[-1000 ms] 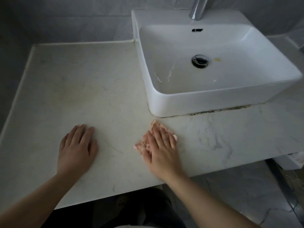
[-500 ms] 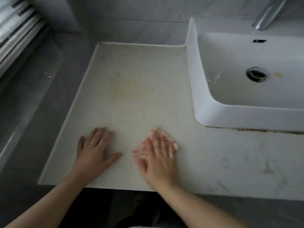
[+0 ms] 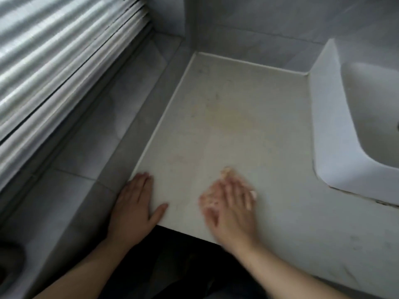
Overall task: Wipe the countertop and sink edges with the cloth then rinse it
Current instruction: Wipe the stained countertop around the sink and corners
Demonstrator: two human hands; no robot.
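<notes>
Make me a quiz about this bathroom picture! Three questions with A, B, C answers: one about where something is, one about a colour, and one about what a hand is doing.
1. Where is the cloth?
A. Under the right hand
B. In a bucket
C. Draped over a tap

2. What colour is the sink?
A. Black
B. White
C. Green

3. How does the left hand lie?
A. Curled in a fist
B. Gripping a sponge
C. Flat on the countertop

Answers:
1 A, the pinkish cloth peeks out from beneath the right hand's fingers.
2 B, its outer wall and basin look white.
3 C, its fingers are straight, palm down at the near left corner.
</notes>
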